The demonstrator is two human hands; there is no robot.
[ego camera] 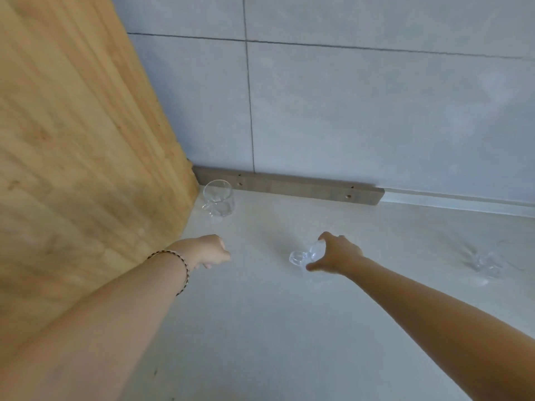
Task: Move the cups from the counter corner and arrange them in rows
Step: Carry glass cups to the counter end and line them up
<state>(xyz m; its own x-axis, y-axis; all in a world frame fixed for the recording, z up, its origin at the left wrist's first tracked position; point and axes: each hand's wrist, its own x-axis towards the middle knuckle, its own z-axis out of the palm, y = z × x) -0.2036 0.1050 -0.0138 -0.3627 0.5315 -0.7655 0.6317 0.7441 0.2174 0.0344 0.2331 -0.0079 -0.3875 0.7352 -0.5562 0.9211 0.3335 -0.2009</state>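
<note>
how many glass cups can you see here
3: one cup stands in the counter corner by the wooden panel, one cup is gripped by the right hand, and one blurred cup is at far right.

No readable text, label, brand, number or sign appears anywhere.

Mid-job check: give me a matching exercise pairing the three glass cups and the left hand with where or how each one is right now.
Things:
1. corner glass cup
2. middle glass cup
3. far-right glass cup
4. left hand

States:
A. held in the right hand
B. empty, fingers curled, holding nothing
C. upright by the wooden panel
D. blurred, alone on the counter

Pairs: 1-C, 2-A, 3-D, 4-B
</note>
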